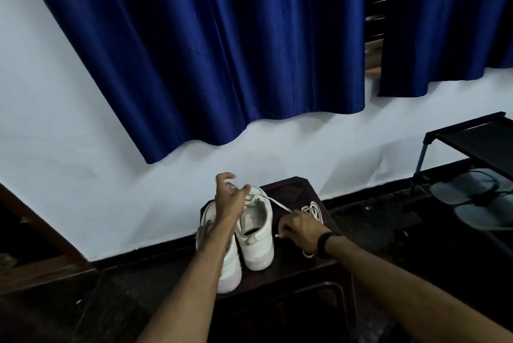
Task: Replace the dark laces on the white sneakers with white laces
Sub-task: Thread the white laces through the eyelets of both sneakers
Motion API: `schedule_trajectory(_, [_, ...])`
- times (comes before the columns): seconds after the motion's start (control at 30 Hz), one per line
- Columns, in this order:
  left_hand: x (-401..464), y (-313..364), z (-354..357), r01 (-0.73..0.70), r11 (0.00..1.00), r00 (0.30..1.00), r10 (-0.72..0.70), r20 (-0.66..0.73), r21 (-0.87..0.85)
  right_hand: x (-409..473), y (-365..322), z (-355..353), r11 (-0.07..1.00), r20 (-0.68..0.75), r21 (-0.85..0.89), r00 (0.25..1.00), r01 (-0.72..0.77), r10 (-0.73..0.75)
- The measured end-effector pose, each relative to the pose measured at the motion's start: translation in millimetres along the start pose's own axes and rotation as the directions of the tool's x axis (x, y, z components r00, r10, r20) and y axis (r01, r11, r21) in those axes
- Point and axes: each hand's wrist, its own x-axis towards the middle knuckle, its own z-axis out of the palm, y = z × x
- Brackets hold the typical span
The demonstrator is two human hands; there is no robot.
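Two white sneakers (pixel 256 234) stood on the dark bench (pixel 302 270); the left hand (pixel 229 195) and right hand (pixel 298 227) each pinched the white lace (pixel 279 203) in a closed grip, stretched between them

Your stock: two white low-top sneakers (pixel 256 234) side by side, toes away; flat white lace (pixel 279 203) stretched taut; spare white lace bundle (pixel 313 210) beside.
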Motion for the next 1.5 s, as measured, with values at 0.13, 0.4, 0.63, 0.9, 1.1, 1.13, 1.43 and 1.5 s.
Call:
schedule_trajectory(0.13, [1.9,-2.2,3.9,-0.143,0.874,0.972,0.035,0.234,0.464,19.8,-7.4,-24.7,0.896,-0.178,0.408,0.948,-0.174,0.265])
schedule_trajectory(0.4, [15.0,-0.1,18.9,-0.027,0.742,0.967,-0.150,0.205,0.670,70.9,-8.1,-21.5,0.795,-0.178,0.510,0.864,-0.328,0.471])
schedule_trajectory(0.63, [28.3,-11.3,25.3,0.143,0.784,0.957,-0.265,0.118,0.604,88.4,4.5,6.3,0.650,-0.187,0.689,0.788,-0.319,0.586])
schedule_trajectory(0.9, [29.6,-8.4,38.8,0.335,0.891,0.916,-0.384,0.115,0.305,96.1,21.3,14.8,0.756,-0.209,0.593,0.855,-0.275,0.475])
schedule_trajectory(1.1, [18.1,-4.2,42.8,0.344,0.922,0.930,-0.360,0.067,0.178,91.6,21.0,14.0,0.845,-0.238,0.499,0.908,-0.190,0.345])
schedule_trajectory(1.13, [17.3,-3.9,42.6,0.342,0.926,0.933,-0.355,0.063,0.162,91.4,20.7,13.9,0.851,-0.242,0.493,0.910,-0.184,0.337])
schedule_trajectory(1.43, [22.3,-4.5,42.8,0.353,0.917,0.930,-0.366,0.039,0.187,89.3,19.0,11.2,0.883,-0.265,0.451,0.925,-0.131,0.273])
schedule_trajectory(1.5, [24.6,-7.0,42.5,0.352,0.912,0.930,-0.365,0.029,0.209,88.4,18.6,10.8,0.886,-0.264,0.446,0.927,-0.126,0.265])
